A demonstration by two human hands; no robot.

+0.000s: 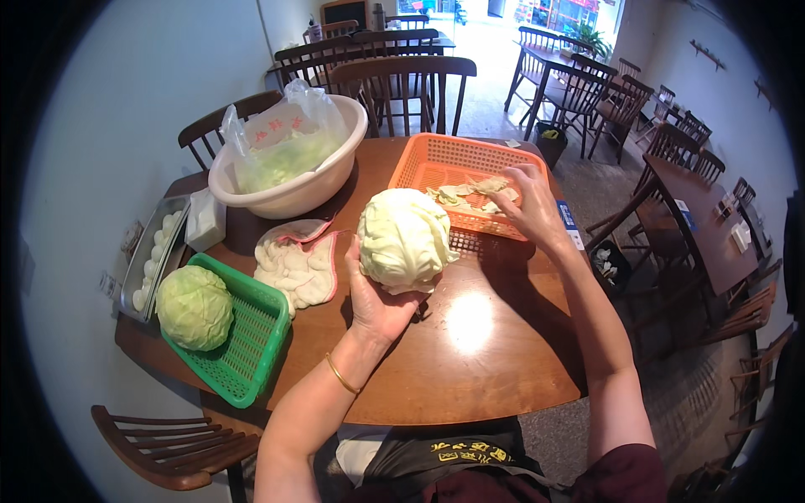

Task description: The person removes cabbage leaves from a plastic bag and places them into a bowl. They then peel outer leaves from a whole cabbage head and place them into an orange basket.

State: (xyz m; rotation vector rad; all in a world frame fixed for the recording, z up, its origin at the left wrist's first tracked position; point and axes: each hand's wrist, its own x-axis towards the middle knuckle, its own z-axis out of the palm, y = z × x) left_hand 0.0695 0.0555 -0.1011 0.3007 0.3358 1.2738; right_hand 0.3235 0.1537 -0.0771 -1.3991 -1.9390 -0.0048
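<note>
On my left palm, above the wooden table, rests a pale head of cabbage; my left hand cups it from below. My right hand is over the near right side of an orange plastic basket, fingers by torn cabbage pieces inside it. Whether its fingertips grip a piece is unclear. At the left, a second cabbage sits in a green plastic basket. A large pale basin holds a clear plastic bag of cut greens.
A crumpled cloth lies between the green basket and the held cabbage. White tissues and a metal tray of white eggs stand along the left edge. Wooden chairs surround the table; one is at the near left.
</note>
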